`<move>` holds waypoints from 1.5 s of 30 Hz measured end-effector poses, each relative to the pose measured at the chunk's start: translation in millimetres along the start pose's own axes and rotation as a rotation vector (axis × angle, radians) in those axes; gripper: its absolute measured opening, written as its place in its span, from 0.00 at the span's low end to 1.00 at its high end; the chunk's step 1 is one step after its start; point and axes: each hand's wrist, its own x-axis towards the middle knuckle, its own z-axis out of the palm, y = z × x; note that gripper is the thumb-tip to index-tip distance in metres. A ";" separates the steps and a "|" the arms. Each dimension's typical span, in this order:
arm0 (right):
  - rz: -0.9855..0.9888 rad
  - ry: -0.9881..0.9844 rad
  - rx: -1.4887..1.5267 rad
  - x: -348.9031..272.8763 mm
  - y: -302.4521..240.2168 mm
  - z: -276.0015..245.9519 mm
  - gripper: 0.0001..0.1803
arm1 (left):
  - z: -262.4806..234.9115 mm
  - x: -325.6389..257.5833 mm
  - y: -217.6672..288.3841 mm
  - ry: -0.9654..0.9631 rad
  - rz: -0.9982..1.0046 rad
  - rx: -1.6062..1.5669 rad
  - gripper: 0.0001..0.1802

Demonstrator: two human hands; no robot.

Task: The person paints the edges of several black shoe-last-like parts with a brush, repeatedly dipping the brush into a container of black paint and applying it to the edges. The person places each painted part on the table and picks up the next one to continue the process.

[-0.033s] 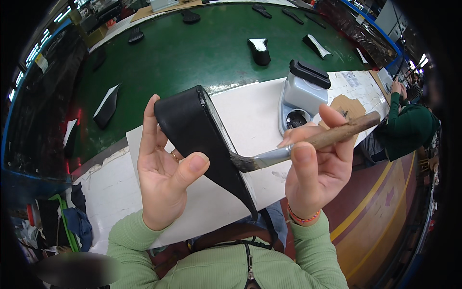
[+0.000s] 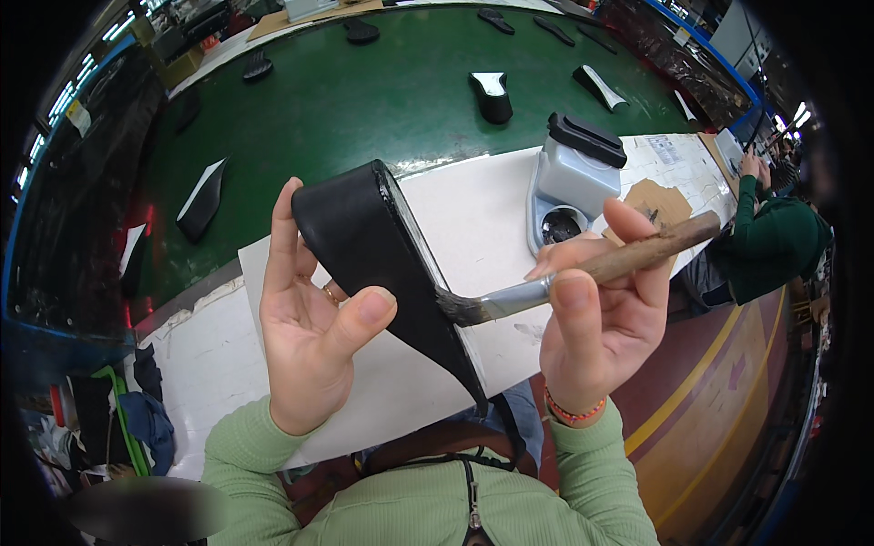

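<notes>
My left hand is closed around a black wedge shoe sole, thumb on its near side, fingers behind. The sole is tilted up, thick end away from me and thin tip toward my body; its pale face is turned to the right. In my right hand is a brush with a wooden handle and metal ferrule, gripped between thumb and fingers. Its dark bristles touch the edge of the sole about midway. Just beyond my right hand stands a pale glue pot with a black lid and a round, dark-stained cup.
White board covers the worktable. Beyond it, a green conveyor belt carries several black soles, including one with a white top. Torn brown cardboard lies beside the pot. Another person in dark green is at the right. Cloths hang at left.
</notes>
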 end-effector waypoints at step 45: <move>-0.069 -0.150 -0.049 -12.7 -8.3 -11.0 0.31 | -5.3 11.2 3.3 0.085 -0.014 -0.026 0.43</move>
